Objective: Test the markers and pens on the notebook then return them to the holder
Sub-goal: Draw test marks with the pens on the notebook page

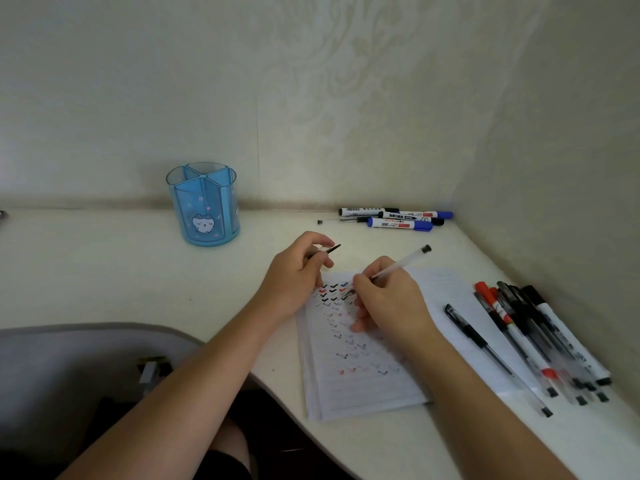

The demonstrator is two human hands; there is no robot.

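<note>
Fingers (364, 284) of the right hand (389, 301) curl round a clear pen (403, 262), tip down on the notebook (363, 386) among rows of small tick marks, black, red and blue; the tip itself is hidden by the hand. Left hand (294, 271) sits just beside it at the page's top-left corner, thumb and forefinger pinching a small dark cap (333, 248), other fingers curled. Notebook lies open at the near edge of the white bench (104, 271), angled. On its right page: one black gel pen (474, 337) lying alone, then a loose bunch of pens and markers (540, 344) side by side, red and black, caps on. Farther back on the left, the blue holder (204, 206) stands upright with no pens showing in its compartments, well apart from the notebook. At the back right, near the wall (311, 98), a small pile of markers (401, 219) with blue and black caps, plus a thin pen beside them.
</note>
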